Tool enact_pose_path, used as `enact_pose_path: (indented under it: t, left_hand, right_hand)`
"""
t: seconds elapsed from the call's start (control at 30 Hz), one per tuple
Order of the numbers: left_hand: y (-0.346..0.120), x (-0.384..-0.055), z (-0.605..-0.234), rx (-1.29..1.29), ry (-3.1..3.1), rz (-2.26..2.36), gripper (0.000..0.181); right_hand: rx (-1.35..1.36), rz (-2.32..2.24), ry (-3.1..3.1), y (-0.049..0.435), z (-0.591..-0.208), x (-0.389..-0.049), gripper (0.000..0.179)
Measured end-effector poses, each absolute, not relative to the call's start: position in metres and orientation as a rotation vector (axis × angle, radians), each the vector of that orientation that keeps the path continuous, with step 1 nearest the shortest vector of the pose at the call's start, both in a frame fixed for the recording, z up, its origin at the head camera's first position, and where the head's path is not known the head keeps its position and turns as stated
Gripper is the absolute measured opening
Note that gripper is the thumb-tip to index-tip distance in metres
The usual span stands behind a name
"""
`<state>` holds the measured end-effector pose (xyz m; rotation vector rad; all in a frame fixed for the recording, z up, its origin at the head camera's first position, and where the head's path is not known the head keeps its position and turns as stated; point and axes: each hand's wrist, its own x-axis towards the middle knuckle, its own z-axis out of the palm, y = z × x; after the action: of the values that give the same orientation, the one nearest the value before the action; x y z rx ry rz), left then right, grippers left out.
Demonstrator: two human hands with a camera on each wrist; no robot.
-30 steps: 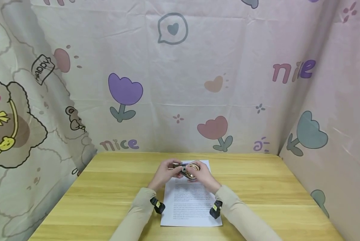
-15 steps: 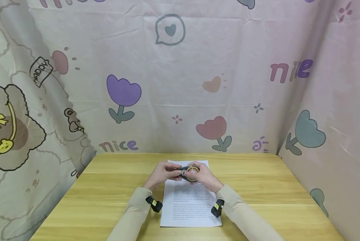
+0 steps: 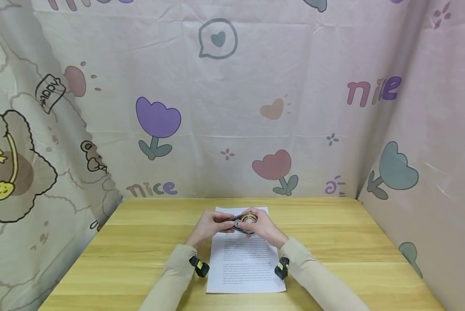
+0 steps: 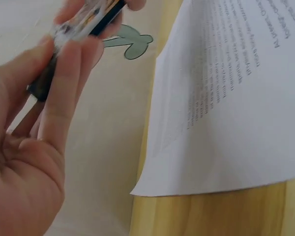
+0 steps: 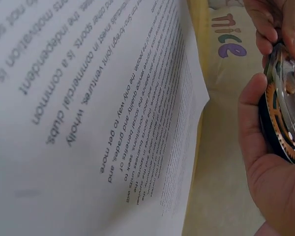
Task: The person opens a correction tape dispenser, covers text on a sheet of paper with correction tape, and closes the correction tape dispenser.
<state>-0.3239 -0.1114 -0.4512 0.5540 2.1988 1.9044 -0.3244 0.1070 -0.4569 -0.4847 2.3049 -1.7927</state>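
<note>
One wooden bench fills the lower frame, with a printed sheet at lower centre. Over its upper end the hands meet, both turned inward: the left hand pinches the narrow end of a clear-cased device, and the right hand grips its round end, thumb across the face. The case is probably light, stiff, rather slippery and breakable; better to hold its edges, away from the toothed wheel.

Wood-grain table; behind it, pale cloth printed with purple tulip, pink tulip.
</note>
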Motion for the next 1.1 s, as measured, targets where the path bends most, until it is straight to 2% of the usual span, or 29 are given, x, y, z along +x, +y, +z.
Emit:
enact_pose_path:
  t: [0.8,1.1]
  left_hand:
    - [-0.116,-0.328,-0.455,0.502,2.216,2.053,0.037]
    - [-0.123,-0.329,-0.458,0.352,2.539,1.896,0.028]
  right_hand:
    - [-0.344,-1.892,2.339,0.118,-0.454,-0.329,0.043]
    - [-0.303,-1.868,2.365,0.12,-0.459,-0.332,0.044]
